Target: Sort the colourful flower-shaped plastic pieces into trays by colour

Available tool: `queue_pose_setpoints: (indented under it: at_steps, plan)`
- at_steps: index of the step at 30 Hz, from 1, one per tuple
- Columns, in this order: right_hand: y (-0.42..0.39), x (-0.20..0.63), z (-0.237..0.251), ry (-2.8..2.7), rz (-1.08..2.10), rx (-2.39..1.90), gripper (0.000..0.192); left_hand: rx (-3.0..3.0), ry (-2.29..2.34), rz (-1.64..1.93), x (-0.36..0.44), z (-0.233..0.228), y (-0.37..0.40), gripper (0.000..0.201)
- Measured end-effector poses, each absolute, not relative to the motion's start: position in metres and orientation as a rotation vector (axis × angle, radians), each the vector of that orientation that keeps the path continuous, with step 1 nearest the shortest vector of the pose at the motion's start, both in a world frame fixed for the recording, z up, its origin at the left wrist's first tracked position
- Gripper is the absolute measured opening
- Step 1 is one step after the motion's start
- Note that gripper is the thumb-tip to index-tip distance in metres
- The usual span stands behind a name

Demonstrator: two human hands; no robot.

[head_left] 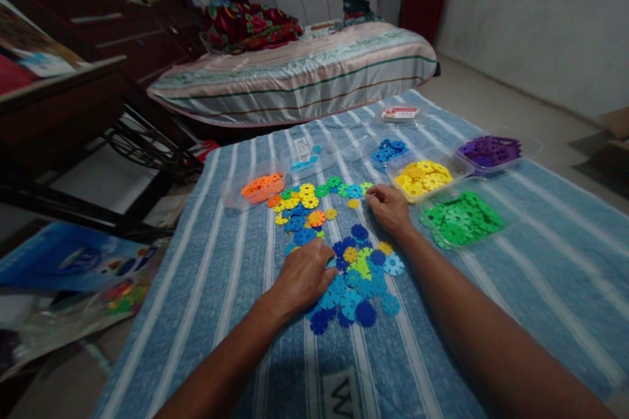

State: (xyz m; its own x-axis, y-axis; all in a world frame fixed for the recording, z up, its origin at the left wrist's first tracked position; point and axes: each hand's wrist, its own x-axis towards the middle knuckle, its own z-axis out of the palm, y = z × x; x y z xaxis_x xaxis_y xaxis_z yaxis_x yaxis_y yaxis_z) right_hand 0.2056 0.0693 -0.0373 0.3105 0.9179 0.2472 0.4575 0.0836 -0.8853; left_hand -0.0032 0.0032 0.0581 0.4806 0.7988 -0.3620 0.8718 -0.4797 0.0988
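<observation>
Two bare forearms, entering from the bottom edge. No sleeves in view anywhere along either arm, from the lower frame border up to the wrists. No watch, bracelet or band at either wrist. Left hand [303, 275] bare, no glove, no ring visible on the knuckles or the fingers that show. Right hand [389, 207] likewise bare and ungloved, no ring visible. Nails too small and dim to tell. Rest of the body out of view.
</observation>
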Motion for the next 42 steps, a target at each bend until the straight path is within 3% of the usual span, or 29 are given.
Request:
queue_pose_setpoints:
  at_steps: [6,12,15,24,31,34,42]
  plan:
    - [0.069,0.206,-0.037,-1.303,0.561,-1.531,0.023,2.433,1.42,-0.561,0.003,0.066,0.004,0.019]
    - [0.07,0.205,-0.038,-1.303,0.551,-1.536,0.024,2.415,1.414,-0.461,0.001,0.065,0.008,0.014]
    - [0.07,0.205,-0.038,-1.303,0.545,-1.52,0.024,2.354,1.378,-0.285,-0.002,0.064,0.013,0.002]
    - [0.069,0.203,-0.038,-1.294,0.542,-1.513,0.024,1.635,1.366,0.296,-0.015,0.052,0.058,0.021]
    - [0.068,0.202,-0.036,-1.288,0.54,-1.521,0.024,0.917,1.432,1.168,-0.004,0.091,0.129,0.014]
    - [0.068,0.201,-0.037,-1.285,0.552,-1.516,0.025,0.966,1.516,1.065,0.002,0.087,0.128,0.012]
    - [0.07,0.203,-0.038,-1.295,0.547,-1.508,0.025,1.581,1.42,0.36,-0.004,0.051,0.063,0.016]
